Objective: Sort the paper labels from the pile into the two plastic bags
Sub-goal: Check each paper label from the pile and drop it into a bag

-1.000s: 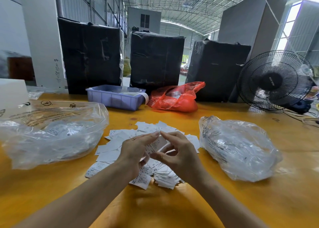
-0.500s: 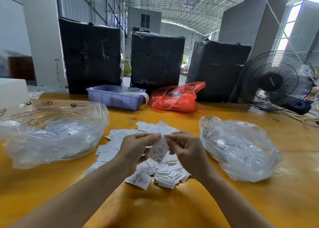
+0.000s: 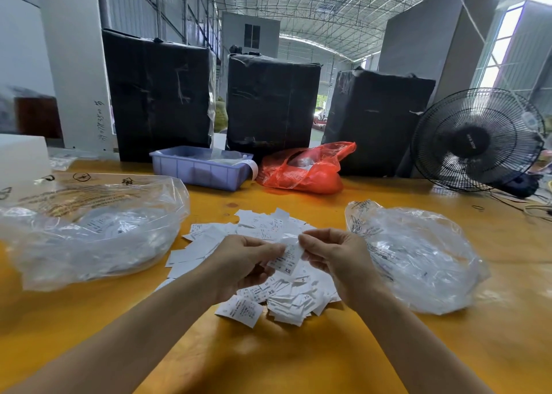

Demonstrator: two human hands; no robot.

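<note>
Here the yellow desk (image 3: 298, 358) fills most of the view, and along its far edge stand three black wrapped bales (image 3: 268, 104), side by side. To their right sits a black fan (image 3: 478, 139), facing the camera. On the left part of the desk lies the larger clear plastic bag (image 3: 89, 229), its mouth toward the middle, with white labels showing inside. The smaller clear plastic bag (image 3: 418, 259) lies on the right, crumpled and closed-looking, just beside the right wrist. Behind the middle rest a red plastic bag (image 3: 304, 172) and a lilac tray (image 3: 203, 169), near each other in front of the bales. Between the two clear bags spreads the pile of paper labels (image 3: 283, 298), loose and overlapping; several read XS and one reads S. Above the pile, the left hand (image 3: 242, 262) and right hand (image 3: 337, 259) meet, both pinching one label (image 3: 285, 260) by its upper corners with thumb and forefinger. That label hangs tilted, marked XS, clear of the pile.
</note>
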